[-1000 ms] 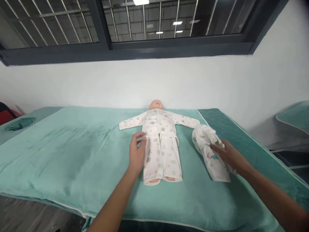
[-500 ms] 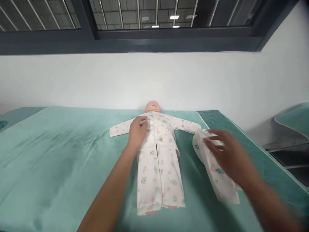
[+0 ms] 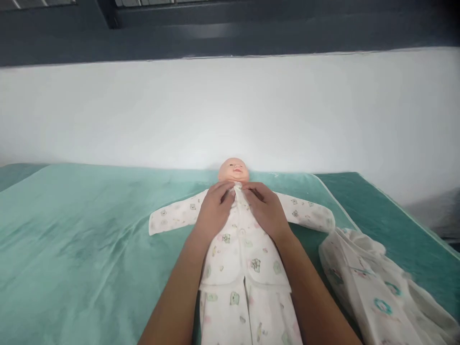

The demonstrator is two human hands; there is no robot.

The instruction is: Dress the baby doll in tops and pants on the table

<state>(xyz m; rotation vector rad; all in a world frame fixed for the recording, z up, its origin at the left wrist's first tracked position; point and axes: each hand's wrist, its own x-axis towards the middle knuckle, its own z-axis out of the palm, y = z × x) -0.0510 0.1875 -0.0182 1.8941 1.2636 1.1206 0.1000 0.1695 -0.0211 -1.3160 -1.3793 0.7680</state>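
Observation:
A baby doll (image 3: pixel 233 170) lies on its back, dressed in a white printed jacket (image 3: pixel 240 244) and matching trousers (image 3: pixel 230 318). Both sleeves stretch out sideways. My left hand (image 3: pixel 217 208) is closed at the left edge of the jacket's collar, fingertips bent onto the cloth. On the opposite edge my right hand (image 3: pixel 265 206) pinches the collar in the same way, just below the doll's chin. Between the hands the front opening runs down the middle of the chest. My forearms cover the jacket's sides.
Beneath the doll spreads a green sheet (image 3: pixel 89 239). A second white printed garment (image 3: pixel 377 282) lies crumpled at the right, close to the doll's sleeve cuff. Behind the sheet's far edge rises a white wall (image 3: pixel 143 115), with a dark window frame (image 3: pixel 215 36) above.
My right hand has left the crumpled garment at the right and come to the doll's collar. My left hand has shifted up to the collar too. The view has moved nearer the doll.

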